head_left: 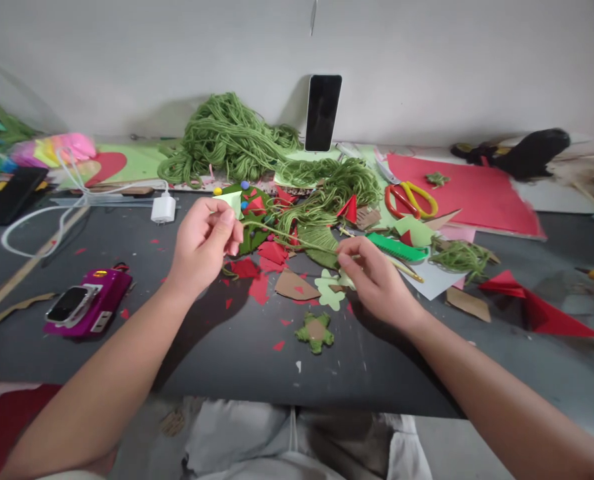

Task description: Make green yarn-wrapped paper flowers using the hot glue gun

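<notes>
My left hand (pixel 204 240) is closed in a pinch on one end of a green yarn strand (pixel 289 235), which stretches across to the right. A pale green paper piece (pixel 233 200) shows just above its fingertips; whether they also grip it I cannot tell. My right hand (pixel 377 280) is closed near the strand's other end, its fingertips at a leaf-shaped piece wrapped in green yarn (pixel 321 243). Close below lie a pale green paper flower (pixel 331 290), a brown cardboard piece (pixel 297 285) and a yarn-wrapped green star (pixel 315 332).
Behind the hands are a large green yarn heap (pixel 227 137), an upright phone (pixel 323 113), scissors (pixel 411 200) and red paper (pixel 467 193). A green cutter (pixel 399 247) lies by my right hand. Leftward are a white charger (pixel 163 208) and a purple device (pixel 91 303).
</notes>
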